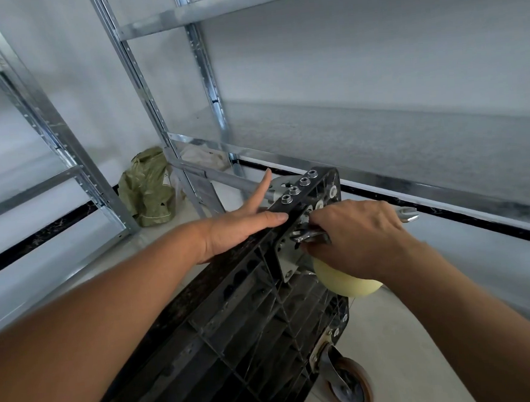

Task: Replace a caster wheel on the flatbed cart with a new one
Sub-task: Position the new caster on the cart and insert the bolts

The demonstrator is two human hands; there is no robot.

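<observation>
Steel racking [143, 93] fills the back of the view, standing on a pale floor [401, 326] against the wall. In front of it the black cart [234, 313] stands on edge, its ribbed underside facing right and its top edge running away from the camera. The left hand [243, 221] lies flat on that top edge, fingers straight, the index finger lifted and pointing toward the racking. The right hand [360, 235] grips a wrench [409, 214] at the mounting plate [288, 259] of the upper caster, its fingers curled round the shaft; the open-ended head juts out past the knuckles. Below this hand shows the cream wheel [341, 283] of that caster. Lower down, a worn caster [348, 383] with a brown tyre hangs off the cart's underside. A green sack [150, 190] slumps at the racking's foot. Four nuts [299, 186] sit in a row on the cart's far end.
</observation>
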